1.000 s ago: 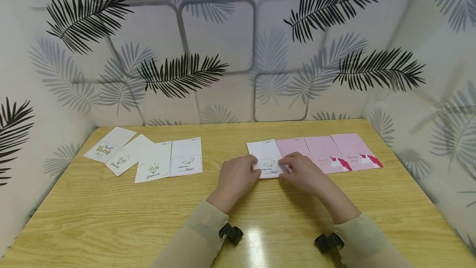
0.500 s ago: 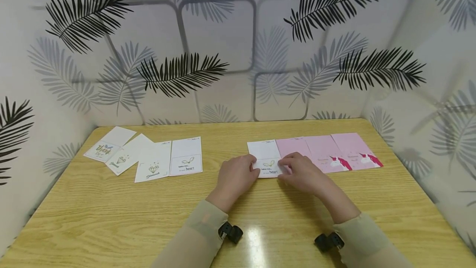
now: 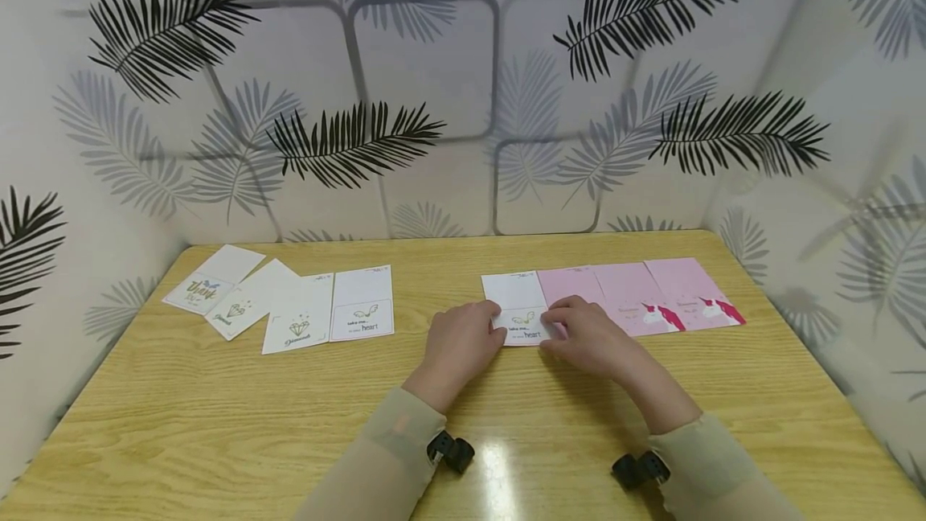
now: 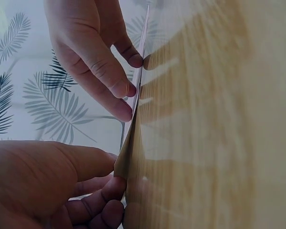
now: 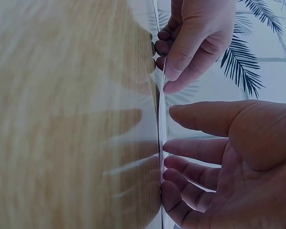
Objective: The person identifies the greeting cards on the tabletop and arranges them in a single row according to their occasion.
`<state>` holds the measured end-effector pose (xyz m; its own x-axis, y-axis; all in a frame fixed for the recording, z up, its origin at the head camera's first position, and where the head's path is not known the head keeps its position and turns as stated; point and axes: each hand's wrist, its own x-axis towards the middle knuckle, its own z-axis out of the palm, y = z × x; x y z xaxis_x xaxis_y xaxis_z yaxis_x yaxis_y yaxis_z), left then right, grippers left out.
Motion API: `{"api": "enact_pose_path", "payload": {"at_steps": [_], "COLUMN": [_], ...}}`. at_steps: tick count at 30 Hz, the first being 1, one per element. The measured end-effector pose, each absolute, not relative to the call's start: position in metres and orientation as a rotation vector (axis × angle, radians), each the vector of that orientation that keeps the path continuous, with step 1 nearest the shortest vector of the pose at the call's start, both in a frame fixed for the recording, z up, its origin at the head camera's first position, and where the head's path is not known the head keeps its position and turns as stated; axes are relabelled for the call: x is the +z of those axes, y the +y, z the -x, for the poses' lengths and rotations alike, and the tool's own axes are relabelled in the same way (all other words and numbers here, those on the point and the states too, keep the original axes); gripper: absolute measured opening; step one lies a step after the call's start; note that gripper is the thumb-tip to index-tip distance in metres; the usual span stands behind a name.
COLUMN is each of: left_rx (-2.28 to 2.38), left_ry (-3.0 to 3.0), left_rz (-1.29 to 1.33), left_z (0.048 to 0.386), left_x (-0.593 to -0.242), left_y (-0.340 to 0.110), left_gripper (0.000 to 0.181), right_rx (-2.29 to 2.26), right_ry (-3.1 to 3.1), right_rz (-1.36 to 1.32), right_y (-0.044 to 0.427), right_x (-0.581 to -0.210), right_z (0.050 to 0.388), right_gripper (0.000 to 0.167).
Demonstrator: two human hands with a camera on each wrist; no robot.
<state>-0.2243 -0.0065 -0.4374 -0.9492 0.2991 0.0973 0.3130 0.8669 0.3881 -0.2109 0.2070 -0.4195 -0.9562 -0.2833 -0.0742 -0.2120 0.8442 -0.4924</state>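
A white card with gold wings and the word heart (image 3: 515, 292) lies between both hands, beside a row of pink cards (image 3: 628, 288). At its left edge, my left hand (image 3: 459, 346) pinches the card; in the left wrist view that hand (image 4: 47, 179) has its thumb on a slightly lifted corner (image 4: 123, 160), fingers curled beneath. My right hand (image 3: 589, 338) touches the opposite edge. The right wrist view shows this hand (image 5: 248, 152) with several fingertips against the card edge and its thumb apart from the fingers.
On the left of the wooden table (image 3: 217, 424) lie several white cards, among them a thank-you card (image 3: 227, 265), diamond cards (image 3: 300, 300) and another heart card (image 3: 362, 289). A leaf-patterned wall covering (image 3: 427, 175) stands behind the table. Black wrist devices (image 3: 450, 452) sit at the cuffs.
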Motion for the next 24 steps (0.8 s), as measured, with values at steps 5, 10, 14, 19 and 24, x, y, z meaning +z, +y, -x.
{"api": "enact_pose_path", "payload": {"at_steps": [5,10,14,19,24], "left_rx": [-0.578,-0.539,-0.551,-0.584,-0.629], "left_ry": [-3.007,-3.011,-3.011,-3.011,-3.016], "left_rz": [0.504,0.513,0.516,0.510,0.492], "left_z": [0.2242,0.2238,0.2232,0.2235,0.2251], "left_x": [-0.4370,-0.4370,-0.4368,-0.4369,-0.4379], "left_y": [-0.0054,-0.0053,-0.0060,-0.0066,-0.0072], "left_gripper": [0.028,0.031,0.033,0.034,0.038], "right_rx": [-0.752,-0.755,-0.758,-0.765,-0.781], "right_ry": [2.874,2.872,2.867,2.861,2.864], "right_rz": [0.385,0.381,0.375,0.377,0.395], "right_y": [0.2072,0.2070,0.2064,0.2067,0.2078], "right_x": [-0.4181,-0.4175,-0.4170,-0.4165,-0.4142], "right_z": [0.2090,0.2081,0.2077,0.2082,0.2091], "right_gripper": [0.046,0.046,0.046,0.047,0.046]}}
